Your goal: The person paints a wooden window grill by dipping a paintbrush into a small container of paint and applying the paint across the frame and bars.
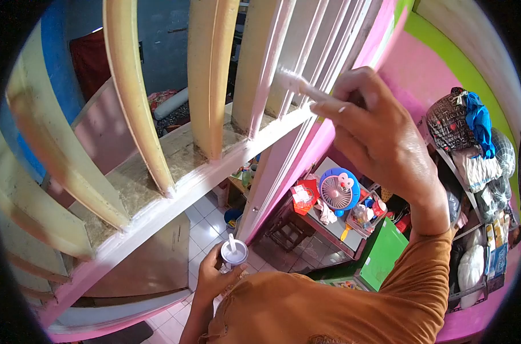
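My right hand [381, 129] is raised and closed round the handle of a paintbrush [312, 90]. The brush's whitish bristles are blurred and lie close to the slats at the right end of a louvred frame; whether they touch, I cannot tell. Slats there look white, while the yellowish slats [206, 74] stand further left. Under them runs a white rail [194, 172]. Low in the view, my left hand [212, 278] grips a small tub [235, 261] of white paint, with a pale stick or spoon [232, 243] standing in it.
Below right, a table carries a small blue fan [337, 189] and a basket of odds and ends [366, 212], beside a green panel [389, 252]. Bags and bundles crowd a rack [478, 229] at the far right. White floor tiles [206, 221] show beneath the rail.
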A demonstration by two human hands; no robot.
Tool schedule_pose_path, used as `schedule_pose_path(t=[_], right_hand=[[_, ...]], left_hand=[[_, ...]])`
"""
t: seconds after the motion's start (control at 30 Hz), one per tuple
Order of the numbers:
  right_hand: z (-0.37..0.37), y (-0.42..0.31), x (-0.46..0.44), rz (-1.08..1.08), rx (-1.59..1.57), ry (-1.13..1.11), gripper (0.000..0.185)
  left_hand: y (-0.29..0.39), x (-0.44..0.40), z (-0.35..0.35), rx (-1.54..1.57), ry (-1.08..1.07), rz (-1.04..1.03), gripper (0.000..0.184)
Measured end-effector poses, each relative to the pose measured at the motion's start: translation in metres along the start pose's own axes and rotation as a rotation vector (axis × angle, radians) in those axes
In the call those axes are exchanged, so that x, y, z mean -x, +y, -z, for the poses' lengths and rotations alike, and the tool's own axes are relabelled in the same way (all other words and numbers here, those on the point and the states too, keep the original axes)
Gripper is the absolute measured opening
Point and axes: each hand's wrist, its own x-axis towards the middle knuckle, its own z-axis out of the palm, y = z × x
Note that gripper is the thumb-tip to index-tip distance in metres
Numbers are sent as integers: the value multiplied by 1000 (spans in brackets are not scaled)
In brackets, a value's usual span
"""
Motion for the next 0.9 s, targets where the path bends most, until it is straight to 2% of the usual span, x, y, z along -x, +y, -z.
schedule_pose_path(t=[0.07, 0.17, 0.23, 0.3, 0.37, 0.43, 0.47, 0.57, 0.7, 0.77, 0.83, 0.9], right_hand=[[-1, 3, 1, 76, 40, -142, 27], [-4, 5, -3, 175, 137, -171, 26], [-1, 5, -7, 180, 208, -123, 28], [6, 4, -13, 59, 165, 43, 29], [4, 8, -12, 81, 175, 48, 32], [-6, 6, -9, 202, 156, -38, 32], [-8, 4, -8, 191, 107, -137, 31], [-16, 9, -11, 183, 170, 6, 29], [-14, 6, -18, 89, 193, 15, 29], [-26, 3, -12, 186, 136, -113, 32], [-28, 3, -12, 248, 158, -135, 37], [-26, 5, -13, 152, 180, 5, 39]], left_hand=[[-4, -1, -1, 11, 1, -14, 64], [-5, -2, -2, 15, 4, -34, 65], [-5, -3, -2, 4, 1, -34, 65], [-5, -3, -2, 18, -19, -33, 66], [-6, -3, -2, 22, -18, -33, 66], [-7, -4, -2, 30, -12, -41, 65], [-7, -4, -2, 27, -9, -40, 66], [-10, -4, -1, 29, -2, -53, 65], [-6, -4, -2, 24, 9, -46, 64], [-6, -3, -2, 25, 16, -41, 64], [-5, -1, -2, 28, 30, -40, 63], [-3, 0, -2, 35, 32, -19, 64]])
